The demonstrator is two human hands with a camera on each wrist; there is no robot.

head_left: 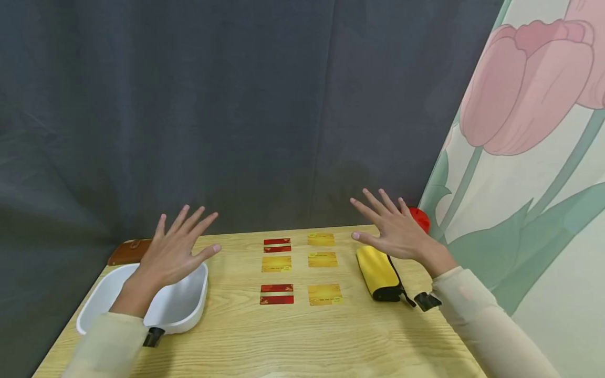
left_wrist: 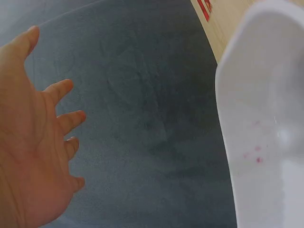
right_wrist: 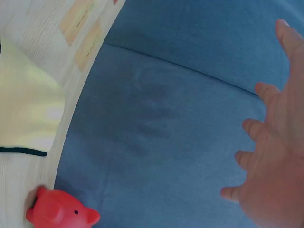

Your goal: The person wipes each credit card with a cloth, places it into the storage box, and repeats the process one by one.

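Note:
My left hand (head_left: 172,257), fingers spread and holding nothing, is raised over the white basin (head_left: 200,294) at the table's left. My right hand (head_left: 394,228) is also raised with spread fingers, above the yellow pouch (head_left: 375,268) with black trim. Between the hands, several cards lie in two columns. In the left column a red card (head_left: 277,245) is at the back, a yellow card (head_left: 276,264) in the middle and another red card (head_left: 276,288) in front. The right column has yellow cards (head_left: 323,260) only.
A brown leather-like case (head_left: 128,253) lies behind the basin at the back left. At the back right sits a red piggy bank (right_wrist: 59,211), partly hidden by my right hand in the head view. A dark curtain (head_left: 236,115) hangs behind the wooden table (head_left: 302,341).

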